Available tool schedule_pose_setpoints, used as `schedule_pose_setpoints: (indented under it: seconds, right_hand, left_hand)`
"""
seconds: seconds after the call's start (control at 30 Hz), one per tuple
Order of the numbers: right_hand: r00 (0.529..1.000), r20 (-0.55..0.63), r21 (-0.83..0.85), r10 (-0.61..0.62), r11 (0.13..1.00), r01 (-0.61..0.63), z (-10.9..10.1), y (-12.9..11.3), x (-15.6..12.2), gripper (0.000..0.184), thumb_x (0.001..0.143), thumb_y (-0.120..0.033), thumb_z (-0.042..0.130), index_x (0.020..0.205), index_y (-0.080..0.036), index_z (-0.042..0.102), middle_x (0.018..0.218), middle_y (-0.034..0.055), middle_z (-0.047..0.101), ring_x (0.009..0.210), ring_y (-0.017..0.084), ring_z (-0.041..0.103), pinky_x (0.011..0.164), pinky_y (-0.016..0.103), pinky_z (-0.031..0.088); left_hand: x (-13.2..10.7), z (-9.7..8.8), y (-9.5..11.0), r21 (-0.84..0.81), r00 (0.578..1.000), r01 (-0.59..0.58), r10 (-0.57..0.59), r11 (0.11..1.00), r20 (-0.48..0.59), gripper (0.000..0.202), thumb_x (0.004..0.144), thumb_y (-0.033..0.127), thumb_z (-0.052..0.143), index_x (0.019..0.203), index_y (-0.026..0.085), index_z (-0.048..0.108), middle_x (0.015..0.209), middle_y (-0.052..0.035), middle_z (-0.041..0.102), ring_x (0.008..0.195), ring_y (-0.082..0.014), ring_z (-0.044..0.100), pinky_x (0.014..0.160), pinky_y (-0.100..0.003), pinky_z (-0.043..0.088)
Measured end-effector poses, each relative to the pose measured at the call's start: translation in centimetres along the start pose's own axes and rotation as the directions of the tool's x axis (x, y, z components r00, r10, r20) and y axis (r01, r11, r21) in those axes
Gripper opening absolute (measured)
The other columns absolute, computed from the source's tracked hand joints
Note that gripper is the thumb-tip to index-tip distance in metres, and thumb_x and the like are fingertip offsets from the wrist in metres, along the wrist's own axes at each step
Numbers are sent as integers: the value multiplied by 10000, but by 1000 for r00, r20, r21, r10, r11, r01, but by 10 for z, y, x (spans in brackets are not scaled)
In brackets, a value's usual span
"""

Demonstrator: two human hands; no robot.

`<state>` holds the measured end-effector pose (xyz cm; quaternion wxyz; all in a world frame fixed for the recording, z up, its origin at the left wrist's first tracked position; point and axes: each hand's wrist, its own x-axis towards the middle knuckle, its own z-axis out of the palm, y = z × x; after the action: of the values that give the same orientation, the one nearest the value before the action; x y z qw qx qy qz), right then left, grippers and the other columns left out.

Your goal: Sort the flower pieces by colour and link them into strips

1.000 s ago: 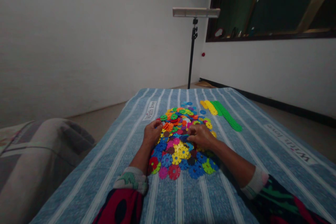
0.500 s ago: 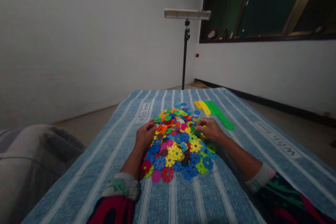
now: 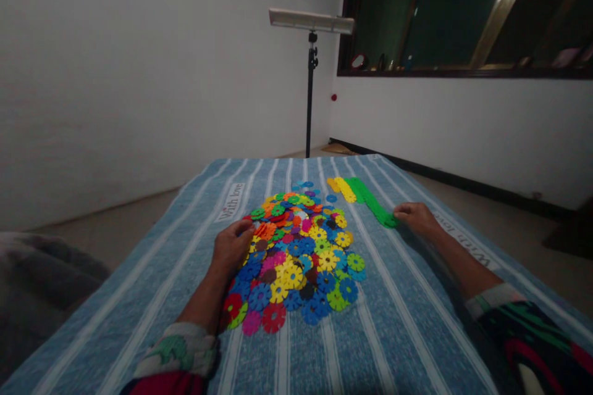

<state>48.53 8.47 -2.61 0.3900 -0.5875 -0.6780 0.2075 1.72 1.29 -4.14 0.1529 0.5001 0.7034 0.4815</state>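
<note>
A heap of notched plastic discs (image 3: 291,274) in many colours lies on the striped cloth. My left hand (image 3: 234,245) rests at the heap's left edge, its fingers curled together beside red and orange discs; whether a disc is between them is hidden. Right of the heap, my right hand (image 3: 416,217) reaches the near end of a row of overlapping green discs (image 3: 370,200). Its thumb and fingers pinch a green disc at that end. Next to the green row lies a shorter row of yellow discs (image 3: 345,189), with orange ones (image 3: 332,184) at its left.
The blue-and-white striped cloth (image 3: 162,284) covers the table. A few blue discs (image 3: 303,185) lie beyond the heap. Behind the table stands a lamp on a black stand (image 3: 309,92). Grey fabric (image 3: 41,284) shows at the left.
My right hand has moved from the heap's right side to the near end of the green row. My left hand stays at the heap's left edge. The view has turned slightly right.
</note>
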Motion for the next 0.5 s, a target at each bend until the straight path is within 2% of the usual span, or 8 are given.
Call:
schedule_pose_setpoints:
  seconds: [0.23, 0.4, 0.5]
  right_hand:
    - [998, 59, -144, -16, 989, 24, 6, 7, 1, 202, 666, -282, 568, 690, -166, 731, 702, 40, 721, 736, 215, 665, 692, 290, 480]
    - [1000, 15, -343, -27, 939, 30, 13, 11, -3, 303, 758, -267, 541, 950, -135, 735, 1012, 105, 728, 1001, 246, 651, 880, 327, 458]
    - [1000, 18, -472, 25, 882, -13, 20, 5, -14, 419, 825, -347, 529, 1156, -121, 653, 1084, 136, 699, 1021, 265, 639, 862, 347, 458]
  left_hand:
    - [1, 0, -2, 8, 1000, -1, 1, 1000, -2, 332, 600, 388, 605, 833, 183, 723, 855, -55, 763, 855, -263, 685, 833, -358, 514]
    - [1, 0, -3, -4, 1000, -10, 10, 1000, 2, 319, 600, 394, 604, 812, 188, 721, 847, -50, 762, 843, -259, 683, 831, -354, 514]
    - [0, 0, -2, -1, 1000, -11, 11, 1000, 8, 329, 600, 405, 602, 816, 186, 719, 858, -54, 760, 857, -263, 680, 833, -352, 512]
